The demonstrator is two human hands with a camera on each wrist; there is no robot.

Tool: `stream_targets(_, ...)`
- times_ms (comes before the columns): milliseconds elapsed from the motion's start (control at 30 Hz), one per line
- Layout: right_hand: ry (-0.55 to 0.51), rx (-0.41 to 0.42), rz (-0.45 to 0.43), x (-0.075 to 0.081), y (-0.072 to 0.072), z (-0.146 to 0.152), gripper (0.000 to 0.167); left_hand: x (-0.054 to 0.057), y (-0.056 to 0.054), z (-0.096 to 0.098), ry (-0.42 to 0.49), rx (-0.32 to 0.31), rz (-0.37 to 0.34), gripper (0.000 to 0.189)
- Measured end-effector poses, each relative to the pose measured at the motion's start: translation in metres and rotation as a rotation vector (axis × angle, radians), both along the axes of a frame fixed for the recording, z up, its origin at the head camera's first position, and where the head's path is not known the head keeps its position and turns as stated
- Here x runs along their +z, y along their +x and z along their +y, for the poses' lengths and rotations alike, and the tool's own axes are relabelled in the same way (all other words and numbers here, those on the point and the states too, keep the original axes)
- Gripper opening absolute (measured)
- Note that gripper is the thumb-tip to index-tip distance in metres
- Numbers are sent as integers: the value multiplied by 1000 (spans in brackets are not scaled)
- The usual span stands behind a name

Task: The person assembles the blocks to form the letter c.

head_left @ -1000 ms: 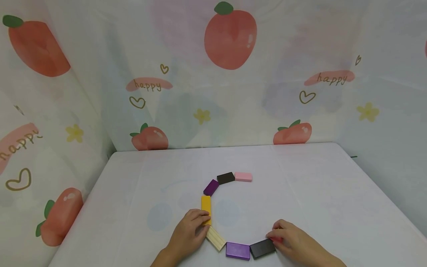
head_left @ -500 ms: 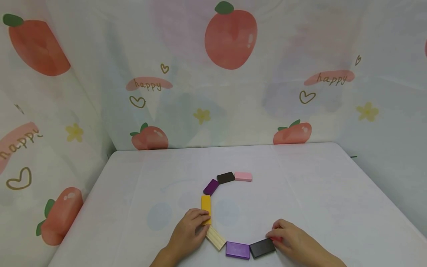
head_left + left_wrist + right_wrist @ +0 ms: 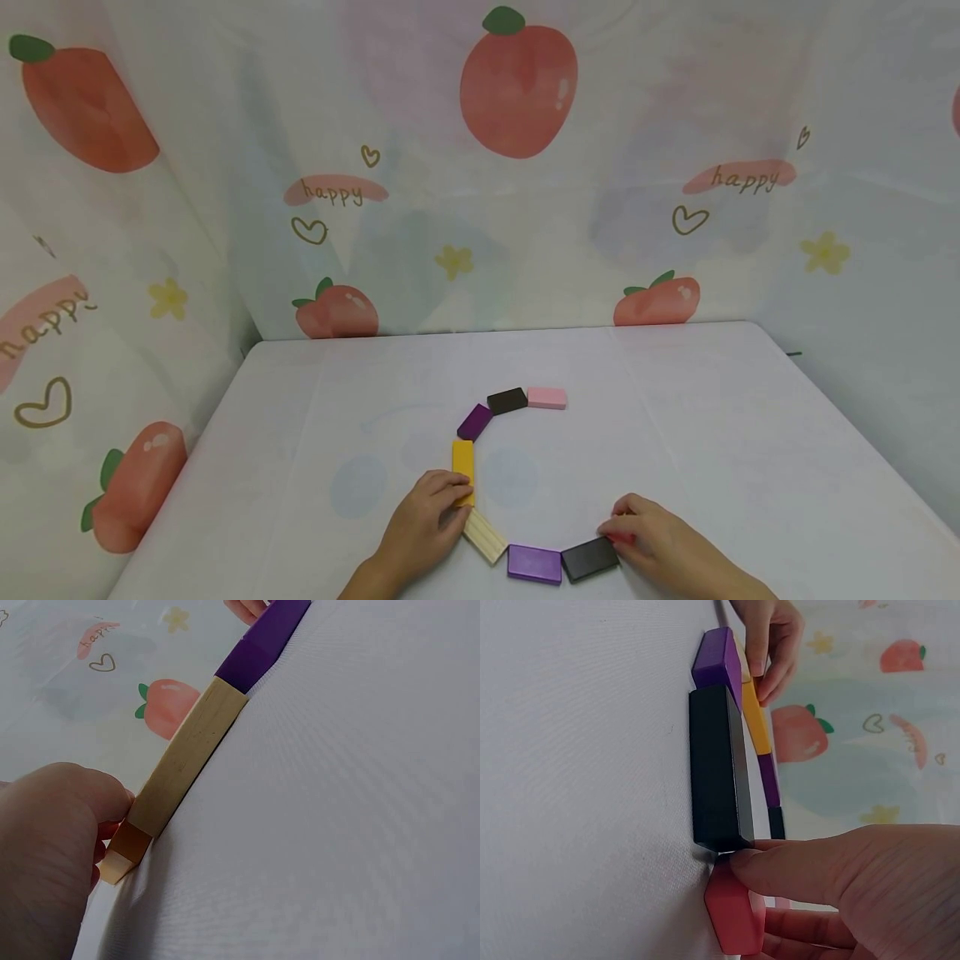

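Note:
Several domino-like blocks lie flat in an open curve on the table in the head view. My left hand (image 3: 420, 521) grips the near end of the yellow block (image 3: 462, 457), its thumb close to the bare wooden block (image 3: 486, 537). On the near side, a purple block (image 3: 534, 565) touches a black block (image 3: 590, 559). My right hand (image 3: 667, 546) pinches a red block (image 3: 733, 911) between thumb and fingers at the black block's right end. In the head view those fingers mostly hide the red block.
The curve's far part has a dark purple block (image 3: 474, 422), a dark brown or black block (image 3: 507, 401) and a pink block (image 3: 547, 397). White cloth covers the table (image 3: 712, 433). Fruit-patterned curtains (image 3: 517, 225) stand along the back and sides.

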State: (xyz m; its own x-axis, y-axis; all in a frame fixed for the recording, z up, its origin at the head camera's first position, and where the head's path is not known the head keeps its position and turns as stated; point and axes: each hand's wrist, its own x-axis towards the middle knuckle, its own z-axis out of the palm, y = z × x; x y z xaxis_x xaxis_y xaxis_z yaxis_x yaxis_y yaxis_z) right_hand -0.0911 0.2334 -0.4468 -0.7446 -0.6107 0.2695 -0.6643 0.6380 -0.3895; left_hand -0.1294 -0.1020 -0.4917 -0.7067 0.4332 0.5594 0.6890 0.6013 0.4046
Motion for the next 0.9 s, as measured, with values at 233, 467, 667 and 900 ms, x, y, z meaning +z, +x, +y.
stream_targets(233,3,-17,-24,2,1,-1,19,-1,-1,0,5,-12,10,22)
stream_targets(467,74,-102,-158,8,2,-4,25,-1,-1,0,2,4,-3,21)
stream_targets(667,146,-215,-212,17,5,-3,37,-2,0,-1,12,-25,29,21)
stream_targets(900,162,-335,-239,21,7,5,39,-3,-1,-2,15,-29,43,21)
